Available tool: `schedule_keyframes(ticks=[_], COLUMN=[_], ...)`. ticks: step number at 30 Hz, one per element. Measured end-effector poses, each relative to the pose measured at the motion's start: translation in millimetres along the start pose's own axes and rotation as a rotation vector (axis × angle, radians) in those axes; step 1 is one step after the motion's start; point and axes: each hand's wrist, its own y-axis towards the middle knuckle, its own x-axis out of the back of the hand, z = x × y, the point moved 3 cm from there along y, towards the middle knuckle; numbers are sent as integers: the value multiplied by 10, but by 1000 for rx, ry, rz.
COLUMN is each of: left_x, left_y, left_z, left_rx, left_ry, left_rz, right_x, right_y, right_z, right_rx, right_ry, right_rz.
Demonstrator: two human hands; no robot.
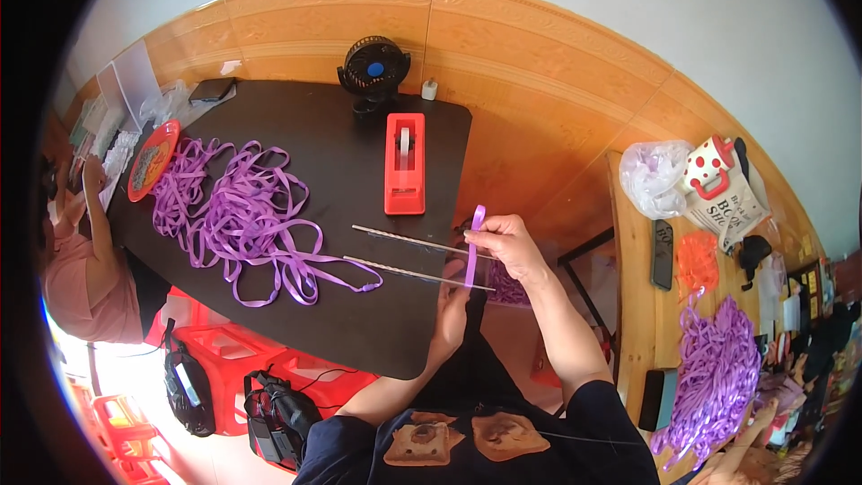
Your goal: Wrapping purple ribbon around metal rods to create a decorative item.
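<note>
A short length of purple ribbon stands across two thin metal rods that reach out past the table's right edge. The fingers of my right hand are closed in a pinch on its upper part. Lower down, my left hand is closed at the ribbon's bottom end, its fingers partly hidden by the rod and the ribbon. A big tangled heap of purple ribbon lies on the dark table, left of the rods. Beyond the rods is a red tape dispenser.
A black fan stands at the back. On the far left is a red plate of small pieces, near a person in pink. A wooden table at right bears more ribbon, a phone and bags. Red stools stand below left.
</note>
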Motion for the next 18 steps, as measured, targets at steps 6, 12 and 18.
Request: schedule_keyframes(ticks=[6,12,18], left_x=[-88,-190,-267], left_y=[208,240,281], left_z=[94,-51,-65], left_rx=[-197,-278,-335], left_ry=[-147,-151,-284], left_rz=[10,23,48], right_x=[96,177,255], right_y=[59,76,92], right_z=[-52,-106,-514], right_rx=[-104,-91,-332], right_ry=[61,144,365], right_rz=[0,9,79])
